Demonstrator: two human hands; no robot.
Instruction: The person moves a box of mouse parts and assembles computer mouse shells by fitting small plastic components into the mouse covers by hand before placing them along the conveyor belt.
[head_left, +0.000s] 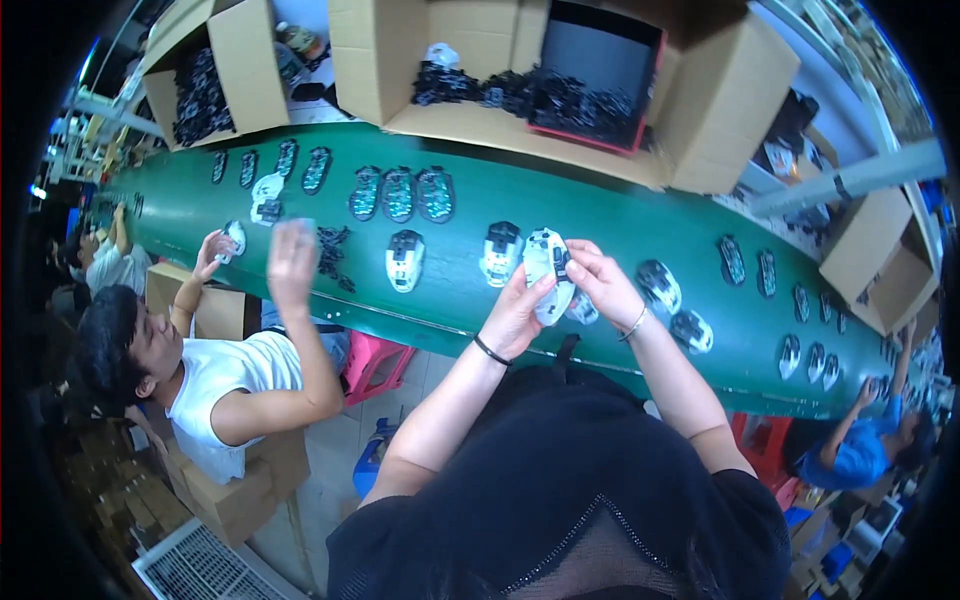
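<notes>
Over the near edge of the green belt I hold a white and black mouse housing [541,258], shaped like a computer mouse, upright between both hands. My left hand [513,318] grips its lower left side. The fingers of my right hand [606,288] close on its right edge; any small part under those fingertips cannot be made out. Just left of it lies another white and black housing [500,254], with one more [404,261] farther left. Right of my right hand rest two housings [659,287] [691,331]. Another [583,308] is partly hidden behind my hands.
Dark mouse bases with green boards [398,194] line the belt [600,210]. A cardboard box [480,122] at the back holds small black parts and a black tray [590,80]. A co-worker [240,390] sits at left, reaching over black parts [332,256]; another [865,440] works far right.
</notes>
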